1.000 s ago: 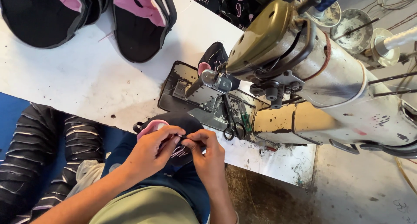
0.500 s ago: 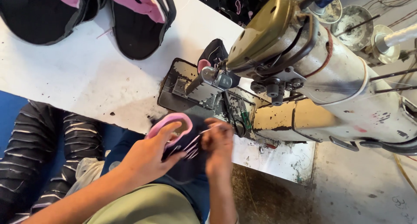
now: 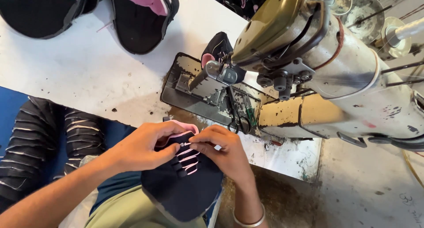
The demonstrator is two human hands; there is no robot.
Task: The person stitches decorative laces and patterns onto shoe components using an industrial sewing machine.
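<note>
The dark navy shoe upper (image 3: 183, 184) with its pink lining and pink laces lies in the person's lap, just below the edge of the white table (image 3: 66, 82), lower than half a second ago, when it was lifted and its pink collar stood up toward the machine. At far left, dark striped fabric (image 3: 39, 139) hangs beside the knee. The left hand (image 3: 141, 148) now clamps over the pink collar, thumb and fingers gripping the upper. The right hand (image 3: 221, 150) has closed in from the side and pinches a pink lace (image 3: 189, 156) at the eyelets. That reads as lace work going on by hand. Further right, small scissors (image 3: 234, 117) lie on the bed of the worn sewing machine (image 3: 335, 69), untouched.
</note>
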